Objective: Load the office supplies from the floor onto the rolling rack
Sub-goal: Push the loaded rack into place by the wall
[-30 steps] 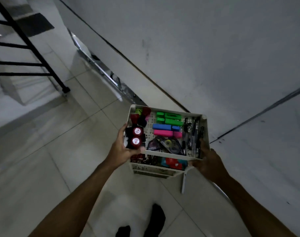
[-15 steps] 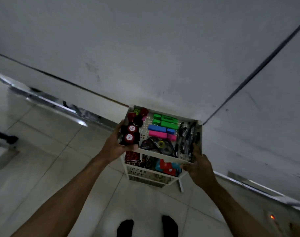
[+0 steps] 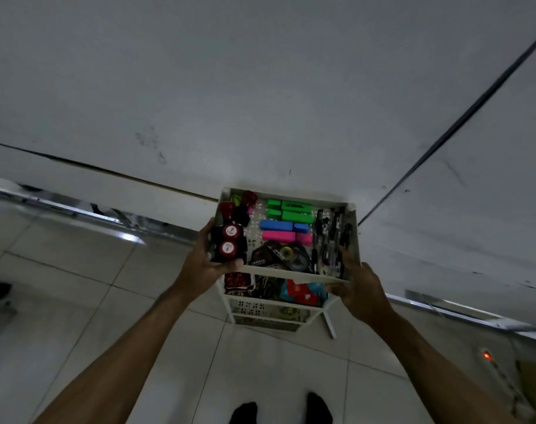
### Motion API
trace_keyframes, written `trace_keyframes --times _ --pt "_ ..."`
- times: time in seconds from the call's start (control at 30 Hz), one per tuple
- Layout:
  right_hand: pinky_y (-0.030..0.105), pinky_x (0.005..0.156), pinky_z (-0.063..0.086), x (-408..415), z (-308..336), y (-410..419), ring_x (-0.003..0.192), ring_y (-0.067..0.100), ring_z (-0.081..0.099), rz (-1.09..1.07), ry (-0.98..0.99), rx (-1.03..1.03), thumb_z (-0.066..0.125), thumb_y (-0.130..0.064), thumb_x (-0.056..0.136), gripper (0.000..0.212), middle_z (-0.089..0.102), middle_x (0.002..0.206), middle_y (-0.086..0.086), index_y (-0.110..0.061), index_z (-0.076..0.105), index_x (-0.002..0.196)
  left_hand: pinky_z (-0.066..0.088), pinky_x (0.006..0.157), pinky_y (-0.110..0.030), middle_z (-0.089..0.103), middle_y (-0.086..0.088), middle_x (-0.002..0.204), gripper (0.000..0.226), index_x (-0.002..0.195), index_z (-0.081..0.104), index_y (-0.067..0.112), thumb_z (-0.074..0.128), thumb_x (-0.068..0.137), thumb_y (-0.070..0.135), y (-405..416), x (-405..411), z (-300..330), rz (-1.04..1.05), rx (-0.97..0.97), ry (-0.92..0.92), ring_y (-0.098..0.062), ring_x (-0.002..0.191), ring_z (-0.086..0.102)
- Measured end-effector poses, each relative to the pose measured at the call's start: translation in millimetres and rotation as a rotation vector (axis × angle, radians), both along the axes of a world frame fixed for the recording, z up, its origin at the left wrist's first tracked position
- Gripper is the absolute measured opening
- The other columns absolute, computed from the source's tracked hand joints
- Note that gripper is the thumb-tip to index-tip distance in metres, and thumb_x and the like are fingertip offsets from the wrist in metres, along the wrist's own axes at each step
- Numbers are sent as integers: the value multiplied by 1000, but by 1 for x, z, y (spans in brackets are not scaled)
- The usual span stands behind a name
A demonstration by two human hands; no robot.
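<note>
Gripping rolling rack top tray | left hand near-left corner | right hand near-right corner

left hand grips the rolling rack at its top tray's left edge. right hand grips the right corner, pens just beyond its fingers.

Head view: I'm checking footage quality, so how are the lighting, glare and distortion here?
Head view: dim overall; glare streak on the floor; wide-angle bending of the wall lines; top tray colours readable, pens murky, both hands dark.
</note>
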State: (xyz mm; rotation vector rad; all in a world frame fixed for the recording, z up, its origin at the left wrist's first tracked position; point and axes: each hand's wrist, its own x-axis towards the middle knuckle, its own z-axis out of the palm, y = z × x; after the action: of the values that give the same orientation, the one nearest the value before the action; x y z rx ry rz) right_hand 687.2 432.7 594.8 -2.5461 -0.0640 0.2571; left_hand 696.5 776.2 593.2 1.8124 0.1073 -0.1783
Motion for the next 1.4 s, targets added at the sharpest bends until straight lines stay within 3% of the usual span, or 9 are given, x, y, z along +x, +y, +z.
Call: trace_keyframes --times 0.17,0.37,0.6,0.77,0.83,0.97,1.07,1.23,1.4 --pt "13 72 41 0 0 -12 97 23 60 -5 -98 -11 83 -17 73 90 62 115 19 -21 33 148 49 100 -37 51 25 133 103 148 26 32 86 64 29 -18 14 1 -32 1 10 0 124 52" --pt "31 85 43 -14 -10 -21 107 37 59 -48 -139 66 88 -13 66 95 62 119 22 -14 38 147 50 100 -41 49 13 138 104 148 24 25 85 64 15 -29 19 3 -80 -23 38 -8 126 52" --pt "37 86 50 -29 -6 -3 110 18 52 -69 -90 189 90 -22 63 106 60 124 13 -24 27 148 57 80 -28 59 24 123 106 134 29 52 82 61 -3 -1 12 27 -243 -132 243 -2 117 57" --pt "56 110 21 -9 37 -7 141 31 11 -118 32 -227 79 -63 54 123 -3 156 5 -50 -4 143 55 86 -29 55 10 133 105 144 26 39 81 66 -4 1 18 43 -292 -141 288 -9 120 56" --pt "55 111 17 17 60 7 141 27 8 -12 -16 -245 73 -65 55 114 3 154 -2 -52 0 142 51 84 -29 55 0 132 97 143 31 33 77 61 15 11 25 50 -278 -125 338 -17 120 55" --pt "40 98 45 84 76 66 117 28 51 161 -19 60 69 -27 84 66 51 128 8 -35 38 141 47 86 -17 49 -4 129 65 139 44 28 62 77 34 11 55 57 -1 41 213 -7 112 53" --pt "37 88 46 120 67 111 104 29 56 346 -76 -62 63 -12 87 59 53 116 9 -27 46 142 31 111 -36 43 1 144 49 139 45 36 53 92 44 0 80 51 43 295 35 -17 131 40" --pt "32 76 35 148 53 146 102 33 50 473 -224 -370 59 5 77 78 42 128 13 -34 44 142 17 95 -31 56 3 136 41 134 53 35 49 95 47 -7 97 40 -31 696 -94 -21 132 35" --pt "37 79 39 154 42 141 110 34 47 518 -353 -448 64 4 73 76 41 133 19 -31 49 138 13 93 -34 62 2 118 28 118 63 38 57 91 43 -7 95 36 -57 721 -87 -19 131 34"
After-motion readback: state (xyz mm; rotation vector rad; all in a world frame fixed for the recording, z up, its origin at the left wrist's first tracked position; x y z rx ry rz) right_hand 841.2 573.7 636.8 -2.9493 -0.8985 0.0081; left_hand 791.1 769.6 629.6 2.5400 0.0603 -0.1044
